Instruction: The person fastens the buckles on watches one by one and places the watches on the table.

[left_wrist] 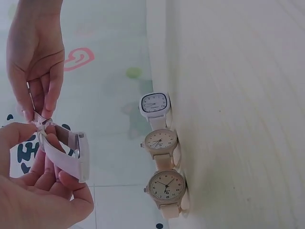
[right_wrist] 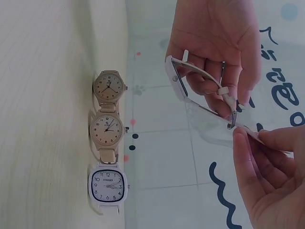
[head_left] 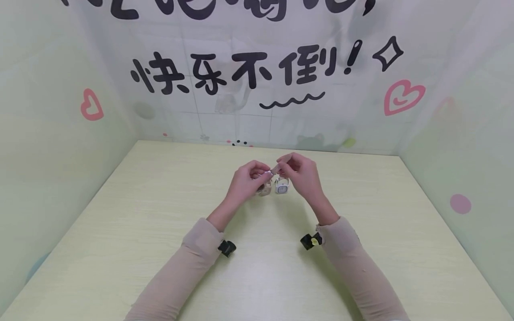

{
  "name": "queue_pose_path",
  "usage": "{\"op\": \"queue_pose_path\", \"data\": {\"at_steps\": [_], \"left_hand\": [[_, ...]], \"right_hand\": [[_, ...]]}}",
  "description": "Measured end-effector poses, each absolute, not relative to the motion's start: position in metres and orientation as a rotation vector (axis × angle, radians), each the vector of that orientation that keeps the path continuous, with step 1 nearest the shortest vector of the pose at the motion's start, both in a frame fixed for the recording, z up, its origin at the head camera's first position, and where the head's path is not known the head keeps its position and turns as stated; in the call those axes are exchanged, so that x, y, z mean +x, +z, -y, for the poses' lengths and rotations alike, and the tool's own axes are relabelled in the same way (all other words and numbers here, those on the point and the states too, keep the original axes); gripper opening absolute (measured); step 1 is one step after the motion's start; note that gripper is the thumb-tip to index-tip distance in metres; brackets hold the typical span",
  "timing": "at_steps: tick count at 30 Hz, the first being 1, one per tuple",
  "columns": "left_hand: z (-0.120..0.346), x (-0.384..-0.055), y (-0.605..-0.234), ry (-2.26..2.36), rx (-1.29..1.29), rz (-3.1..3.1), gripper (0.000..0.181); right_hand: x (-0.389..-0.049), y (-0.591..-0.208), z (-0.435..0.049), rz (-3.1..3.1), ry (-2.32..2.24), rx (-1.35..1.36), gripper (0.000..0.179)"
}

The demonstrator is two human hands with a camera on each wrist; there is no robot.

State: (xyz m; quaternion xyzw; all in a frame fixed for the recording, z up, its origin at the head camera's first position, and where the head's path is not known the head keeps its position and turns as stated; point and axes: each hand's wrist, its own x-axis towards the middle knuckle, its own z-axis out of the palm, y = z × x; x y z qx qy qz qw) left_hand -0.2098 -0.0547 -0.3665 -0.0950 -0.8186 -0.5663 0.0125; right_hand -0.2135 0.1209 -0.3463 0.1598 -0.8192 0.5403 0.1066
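Note:
Both hands hold one white square-cased wristwatch (left_wrist: 82,157) up off the table. My left hand (head_left: 244,182) grips it, with fingers at the strap near the metal buckle (right_wrist: 232,120). Between thumb and fingertips, my right hand (head_left: 306,177) pinches the free end of the strap (right_wrist: 251,134). The strap forms a loop through the buckle area; how far it is threaded cannot be told. In the right wrist view the case (right_wrist: 177,81) is seen from its side, so the dial is hidden.
Three watches stand in a row on the pale wooden table (head_left: 257,276): a white square one (right_wrist: 108,185), a beige round one (right_wrist: 106,130) and another beige round one (right_wrist: 109,87). A printed cloth wall (head_left: 249,120) rises behind them, with cloth sides left and right.

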Motion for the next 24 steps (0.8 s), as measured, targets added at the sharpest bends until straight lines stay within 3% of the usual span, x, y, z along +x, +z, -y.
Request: {"op": "queue_pose_path", "data": {"at_steps": [24], "left_hand": [[0.0498, -0.2073, -0.359, -1.864, -0.217, 2.448, 0.012]], "right_hand": [[-0.2106, -0.3458, -0.121, 2.401, 1.687, 0.496, 0.017]]}}
